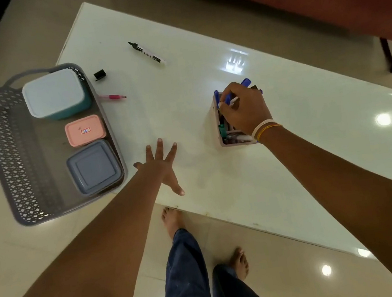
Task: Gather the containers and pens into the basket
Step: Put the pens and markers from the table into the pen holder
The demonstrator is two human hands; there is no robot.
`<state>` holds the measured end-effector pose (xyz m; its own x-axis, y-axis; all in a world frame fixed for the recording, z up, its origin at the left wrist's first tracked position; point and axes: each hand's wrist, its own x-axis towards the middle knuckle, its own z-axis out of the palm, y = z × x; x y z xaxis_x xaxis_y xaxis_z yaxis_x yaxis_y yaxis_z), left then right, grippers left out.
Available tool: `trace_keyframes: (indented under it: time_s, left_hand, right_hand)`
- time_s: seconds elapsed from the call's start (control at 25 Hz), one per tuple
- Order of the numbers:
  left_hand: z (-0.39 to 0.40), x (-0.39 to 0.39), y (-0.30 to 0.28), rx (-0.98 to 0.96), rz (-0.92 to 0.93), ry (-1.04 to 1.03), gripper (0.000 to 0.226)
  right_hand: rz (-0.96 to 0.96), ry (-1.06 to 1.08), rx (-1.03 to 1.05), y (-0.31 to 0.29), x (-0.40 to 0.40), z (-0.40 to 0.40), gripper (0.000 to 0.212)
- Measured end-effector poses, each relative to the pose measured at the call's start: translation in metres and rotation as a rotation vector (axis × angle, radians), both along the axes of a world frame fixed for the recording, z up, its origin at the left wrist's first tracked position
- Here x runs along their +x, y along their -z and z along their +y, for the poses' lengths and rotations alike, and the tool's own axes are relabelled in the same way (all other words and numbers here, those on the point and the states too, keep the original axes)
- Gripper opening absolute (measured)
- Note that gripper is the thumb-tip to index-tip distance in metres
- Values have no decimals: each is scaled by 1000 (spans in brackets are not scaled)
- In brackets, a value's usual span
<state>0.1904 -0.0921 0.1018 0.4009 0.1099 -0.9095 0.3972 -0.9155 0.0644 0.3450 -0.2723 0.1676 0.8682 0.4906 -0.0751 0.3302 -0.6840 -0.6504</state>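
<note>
Fingers of my left hand (164,164) spread flat on white table (288,135), my right hand (243,110) pinching pens (246,82) in pen holder (217,122) at three o'clock, basket (15,158) at nine o'clock.

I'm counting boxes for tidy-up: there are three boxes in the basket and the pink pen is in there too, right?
Not quite. The head view shows three boxes in the basket, but the pink pen lies on the table, just beside the basket, not in it.
</note>
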Motion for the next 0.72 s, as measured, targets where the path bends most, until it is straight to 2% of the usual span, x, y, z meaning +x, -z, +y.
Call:
trace_keyframes:
  time_s: [0.16,0.28,0.36,0.44,0.52,0.56,0.64,0.72]
  left_hand:
    - [4,6,-6,-62,28,-23,141]
    - [23,10,-13,-216,19,-144,119]
    - [44,17,-22,-331,-12,-290,99]
    - [63,31,-27,-385,-103,-518,76]
    - [79,48,-24,-319,-276,-761,51]
    - [85,54,-21,-237,-381,-823,45]
    - [94,57,-11,-129,-512,-756,57]
    - [95,53,5,-114,-409,-415,92]
  right_hand:
    - [-214,49,71,-9,-1,19,8]
    - [-294,-3,86,-14,5,54,10]
    - [-281,-71,69,-13,12,86,11]
    - [-208,-123,9,-5,20,120,13]
    - [-83,-129,-65,10,32,153,17]
    - [-29,-112,-101,20,39,168,19]
    - [16,-78,-192,39,53,195,26]
    - [29,-41,-293,56,71,220,35]
